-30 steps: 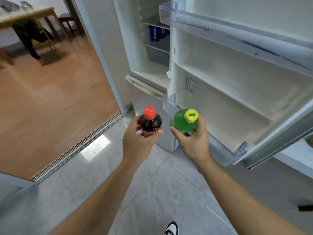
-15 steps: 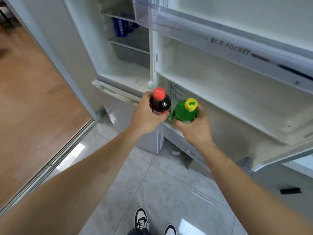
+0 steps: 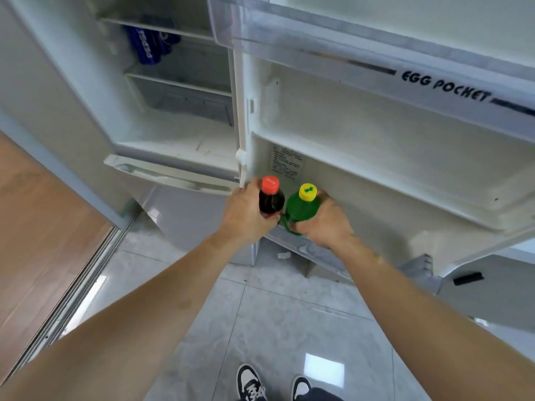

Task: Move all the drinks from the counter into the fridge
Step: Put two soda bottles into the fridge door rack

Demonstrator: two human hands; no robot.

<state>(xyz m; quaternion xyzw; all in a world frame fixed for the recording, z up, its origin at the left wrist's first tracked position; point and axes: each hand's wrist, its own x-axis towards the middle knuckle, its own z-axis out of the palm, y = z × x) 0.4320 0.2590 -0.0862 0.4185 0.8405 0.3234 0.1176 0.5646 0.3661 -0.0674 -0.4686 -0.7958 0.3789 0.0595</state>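
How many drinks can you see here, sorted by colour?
Dark cola bottle with red cap, in the left hand: 1
Green bottle with yellow cap, in the right hand: 1
Blue cans on the fridge shelf: a blurred cluster, number unclear
Total: 2 bottles, plus the cans

You have two bottles in view: one dark cola bottle [image 3: 270, 199] with a red cap and one green bottle [image 3: 301, 208] with a yellow cap. Blue cans [image 3: 150, 43] sit inside; their number is unclear.

Home kitchen, open fridge [image 3: 179, 134], tiled floor [image 3: 275, 328]
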